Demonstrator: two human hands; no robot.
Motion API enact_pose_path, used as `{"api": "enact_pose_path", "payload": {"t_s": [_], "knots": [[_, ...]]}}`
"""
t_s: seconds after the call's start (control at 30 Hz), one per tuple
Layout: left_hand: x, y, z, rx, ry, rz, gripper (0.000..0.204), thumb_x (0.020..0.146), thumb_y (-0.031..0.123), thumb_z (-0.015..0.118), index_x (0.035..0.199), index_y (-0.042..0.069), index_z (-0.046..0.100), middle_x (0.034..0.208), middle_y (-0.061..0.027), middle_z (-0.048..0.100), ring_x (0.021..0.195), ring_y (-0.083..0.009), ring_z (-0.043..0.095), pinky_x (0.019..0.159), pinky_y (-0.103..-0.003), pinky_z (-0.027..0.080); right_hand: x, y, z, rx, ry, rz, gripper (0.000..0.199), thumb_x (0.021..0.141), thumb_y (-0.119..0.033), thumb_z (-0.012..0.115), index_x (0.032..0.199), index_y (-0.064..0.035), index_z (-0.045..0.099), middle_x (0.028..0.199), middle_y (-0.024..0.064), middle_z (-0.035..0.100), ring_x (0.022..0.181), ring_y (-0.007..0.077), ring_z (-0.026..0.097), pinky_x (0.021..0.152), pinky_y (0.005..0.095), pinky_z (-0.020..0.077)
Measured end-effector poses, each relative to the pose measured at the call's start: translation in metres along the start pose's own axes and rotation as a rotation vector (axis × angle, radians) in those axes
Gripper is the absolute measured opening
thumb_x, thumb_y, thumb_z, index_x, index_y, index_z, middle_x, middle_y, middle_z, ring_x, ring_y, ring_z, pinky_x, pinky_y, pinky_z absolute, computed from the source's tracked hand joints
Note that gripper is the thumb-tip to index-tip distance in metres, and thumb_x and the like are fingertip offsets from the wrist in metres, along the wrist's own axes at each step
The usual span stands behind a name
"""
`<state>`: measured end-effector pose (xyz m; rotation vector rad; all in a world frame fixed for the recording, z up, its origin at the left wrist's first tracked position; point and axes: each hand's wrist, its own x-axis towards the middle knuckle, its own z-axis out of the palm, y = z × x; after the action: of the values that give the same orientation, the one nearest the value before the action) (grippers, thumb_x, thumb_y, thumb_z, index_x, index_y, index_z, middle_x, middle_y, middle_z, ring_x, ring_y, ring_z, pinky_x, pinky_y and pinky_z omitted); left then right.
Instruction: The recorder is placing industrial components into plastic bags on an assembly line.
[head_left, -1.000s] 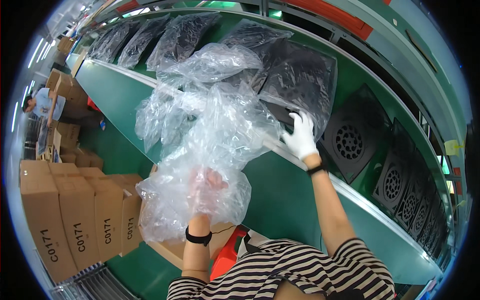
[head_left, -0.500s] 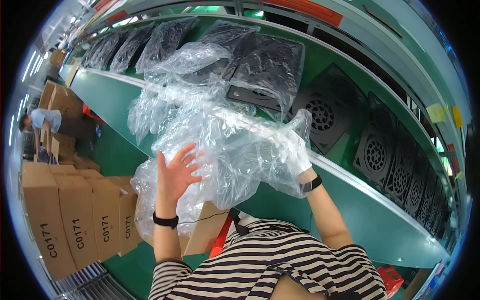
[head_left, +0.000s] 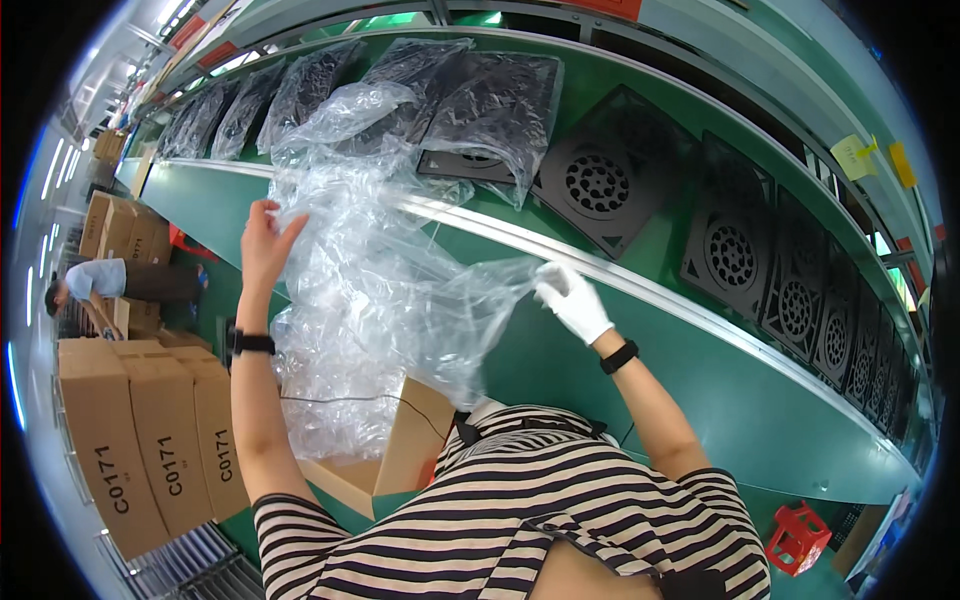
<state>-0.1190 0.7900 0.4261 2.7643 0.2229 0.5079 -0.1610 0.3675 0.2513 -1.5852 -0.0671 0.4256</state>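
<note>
A large heap of clear plastic bags [head_left: 370,270] spills from the green work table into an open cardboard box [head_left: 412,425] in front of me. My right hand [head_left: 572,302], in a white glove, is closed on one edge of a plastic bag and draws it out to the right. My left hand [head_left: 268,245] is bare, beside the upper left of the heap, with thumb and fingers apart. Whether it touches the plastic I cannot tell. Beyond the metal rail lie dark panels with round perforated grilles [head_left: 598,185]; several to the left are wrapped in clear plastic bags [head_left: 495,105].
Tall brown cartons [head_left: 115,450] stand at the left. A person [head_left: 130,285] bends over boxes farther off. A long metal rail [head_left: 650,285] divides the table from the green strip with the panels. A red stool [head_left: 798,538] is at the lower right.
My left hand has moved left and away from me, to the heap's far left side. My right hand has come slightly left, and the bag no longer covers it but stretches from its fingers.
</note>
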Motion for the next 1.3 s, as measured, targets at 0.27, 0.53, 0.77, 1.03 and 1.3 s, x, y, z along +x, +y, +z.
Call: {"api": "enact_pose_path", "payload": {"t_s": [0.27,0.53,0.77,1.03,1.3], "knots": [[-0.178,0.117,0.096,-0.027,0.056,0.225,0.070,0.060,0.049,0.080,0.102,0.001,0.049,0.095,-0.0163,0.052,0.087,-0.0330,0.049,0.076,-0.042,0.038,0.054,-0.018,-0.060,-1.268,0.504,-0.290,0.077,0.066,-0.038,0.075,0.128,-0.0076,0.043,0.123,0.0124,0.050,0.114,0.0319,0.046,0.096,0.0444,0.0380],[-0.281,0.104,0.179,0.107,-0.347,-0.038,0.037,0.072,0.024,0.068,0.103,0.007,0.054,0.091,-0.0125,0.054,0.086,-0.0308,0.053,0.071,-0.042,0.042,0.109,-0.004,-0.058,-1.754,0.336,0.041,0.074,0.072,-0.034,0.070,0.136,-0.0128,0.039,0.096,0.0062,0.063,0.098,0.0247,0.054,0.073,0.0449,0.0409],[-0.219,0.087,0.135,-0.202,-0.058,-0.168,0.031,0.081,0.016,0.059,0.108,0.003,0.052,0.081,-0.0130,0.060,0.075,-0.0304,0.059,0.062,-0.042,0.045,0.042,-0.057,-0.142,-1.535,0.550,-0.405,0.052,0.077,-0.007,0.060,0.128,-0.0151,0.050,0.088,0.0091,0.061,0.088,0.0268,0.058,0.070,0.0385,0.0491],[-0.186,0.110,0.084,-0.480,-0.512,-0.326,0.038,0.087,0.037,0.059,0.103,0.003,0.058,0.072,-0.0132,0.056,0.067,-0.0270,0.058,0.060,-0.036,0.045,-0.140,-0.104,-0.195,-0.129,0.842,-0.369,0.039,0.089,-0.018,0.062,0.120,0.0052,0.054,0.116,0.0099,0.060,0.104,0.0172,0.057,0.088,0.0310,0.0467],[-0.184,0.135,0.072,0.140,-0.026,-0.009,0.020,0.088,0.027,0.057,0.082,0.009,0.062,0.080,-0.0161,0.063,0.071,-0.0342,0.062,0.058,-0.044,0.048,-0.296,-0.042,-0.216,0.791,0.560,0.085,0.042,0.097,-0.028,0.042,0.130,-0.0043,0.048,0.128,0.0139,0.053,0.110,0.0263,0.054,0.095,0.0408,0.0446]]}}
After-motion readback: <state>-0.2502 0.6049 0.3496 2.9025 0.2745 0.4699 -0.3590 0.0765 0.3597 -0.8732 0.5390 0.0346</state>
